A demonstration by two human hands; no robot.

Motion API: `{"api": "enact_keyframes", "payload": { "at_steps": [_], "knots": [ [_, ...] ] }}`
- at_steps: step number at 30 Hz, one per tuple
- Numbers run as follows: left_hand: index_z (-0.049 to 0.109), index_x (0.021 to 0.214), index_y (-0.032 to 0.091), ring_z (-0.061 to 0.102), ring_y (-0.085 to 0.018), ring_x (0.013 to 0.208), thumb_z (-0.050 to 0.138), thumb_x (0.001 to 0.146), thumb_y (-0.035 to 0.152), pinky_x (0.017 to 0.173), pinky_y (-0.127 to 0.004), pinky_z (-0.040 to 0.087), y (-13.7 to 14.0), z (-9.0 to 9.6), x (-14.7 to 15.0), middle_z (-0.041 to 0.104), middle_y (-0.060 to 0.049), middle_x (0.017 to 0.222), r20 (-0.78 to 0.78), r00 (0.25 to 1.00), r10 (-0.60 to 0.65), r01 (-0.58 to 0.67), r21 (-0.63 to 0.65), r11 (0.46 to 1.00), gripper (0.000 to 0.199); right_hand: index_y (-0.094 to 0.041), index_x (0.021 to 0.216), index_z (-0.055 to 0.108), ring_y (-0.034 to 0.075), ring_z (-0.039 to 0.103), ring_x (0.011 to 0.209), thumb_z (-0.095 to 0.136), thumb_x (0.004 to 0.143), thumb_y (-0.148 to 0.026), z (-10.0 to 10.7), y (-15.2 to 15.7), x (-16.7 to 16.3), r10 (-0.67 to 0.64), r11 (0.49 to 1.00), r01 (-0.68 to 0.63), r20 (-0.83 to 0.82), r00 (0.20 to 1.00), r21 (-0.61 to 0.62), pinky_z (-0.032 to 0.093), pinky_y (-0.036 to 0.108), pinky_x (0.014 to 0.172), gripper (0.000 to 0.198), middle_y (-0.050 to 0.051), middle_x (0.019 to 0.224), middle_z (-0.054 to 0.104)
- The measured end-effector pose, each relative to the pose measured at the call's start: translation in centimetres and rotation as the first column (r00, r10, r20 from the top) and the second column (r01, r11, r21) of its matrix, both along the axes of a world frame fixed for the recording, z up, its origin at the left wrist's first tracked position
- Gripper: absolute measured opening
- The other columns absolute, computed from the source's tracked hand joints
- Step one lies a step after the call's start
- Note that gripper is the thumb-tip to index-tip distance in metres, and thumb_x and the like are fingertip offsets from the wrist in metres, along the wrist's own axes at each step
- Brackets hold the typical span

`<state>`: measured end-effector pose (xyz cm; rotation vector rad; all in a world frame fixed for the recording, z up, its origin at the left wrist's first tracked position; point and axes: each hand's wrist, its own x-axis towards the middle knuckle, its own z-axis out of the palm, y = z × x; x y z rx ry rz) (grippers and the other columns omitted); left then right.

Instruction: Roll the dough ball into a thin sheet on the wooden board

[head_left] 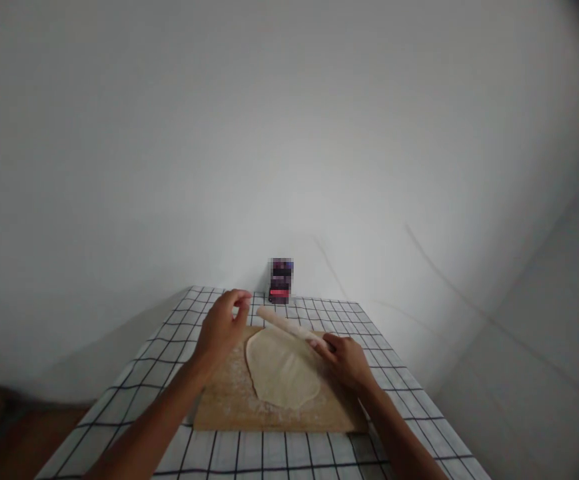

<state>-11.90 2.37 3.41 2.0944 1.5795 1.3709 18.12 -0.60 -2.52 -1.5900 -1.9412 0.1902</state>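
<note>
My right hand (346, 362) grips the near end of the pin (290, 327), which slants over the far edge of the dough (284, 372), while my left hand (223, 325) is off the wood, fingers loosely bent and seemingly empty, just beside the pin's other end. The dough lies flat on the floured board (336, 417), its outline uneven, so I'd judge that rolling it well calls for both palms on the pin, level pressure, and strokes from the middle outward, with a turn now and then so no edge thins or sticks.
</note>
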Motion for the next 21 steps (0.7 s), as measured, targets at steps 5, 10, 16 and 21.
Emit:
{"api": "enact_keyframes", "payload": {
  "at_steps": [5,10,16,21],
  "knots": [
    [0.067,0.112,0.023,0.063,-0.023,0.115,0.042,0.103,0.032,0.105,-0.04,0.046,-4.3,-1.0,0.9,0.073,-0.007,0.118,-0.22,0.96,-0.173,0.181,0.015,0.983,0.028,-0.024,0.053,0.054,0.014,0.045,0.046,0.037,0.101,-0.07,1.6,-1.7,-2.3,0.143,0.989,-0.135,0.128,0.981,-0.068,0.022,0.031,0.052,0.069,0.002,0.049,0.054],
    [0.065,0.123,0.021,0.06,-0.027,0.121,0.036,0.107,0.032,0.108,-0.044,0.042,-3.9,-4.3,1.6,0.072,-0.01,0.124,-0.376,0.92,-0.108,0.09,-0.066,0.994,0.036,-0.024,0.049,0.053,0.015,0.046,0.045,0.035,0.102,-0.067,1.4,-1.3,-2.4,0.211,0.973,-0.19,0.173,0.962,-0.129,0.026,0.03,0.053,0.071,0.003,0.046,0.052],
    [0.064,0.124,0.018,0.058,-0.033,0.126,0.039,0.105,0.034,0.109,-0.053,0.039,-0.5,-5.5,2.5,0.069,-0.016,0.128,-0.401,0.915,-0.045,0.005,-0.101,0.995,0.036,-0.023,0.082,0.067,0.02,0.064,0.068,0.032,0.107,-0.052,1.9,1.4,-1.9,0.235,0.969,-0.208,0.233,0.944,-0.134,0.041,0.03,0.063,0.052,0.005,0.075,0.069],
    [0.06,0.134,0.02,0.044,-0.042,0.143,0.045,0.102,0.038,0.114,-0.068,0.029,1.1,-6.1,2.8,0.06,-0.017,0.146,-0.411,0.911,0.001,-0.062,-0.137,0.989,0.04,-0.02,0.119,0.068,0.026,0.066,0.11,0.035,0.106,-0.048,1.2,3.1,-1.7,0.278,0.959,-0.264,0.173,0.945,-0.101,0.052,0.041,0.096,0.046,0.013,0.117,0.072]
  ]
}}
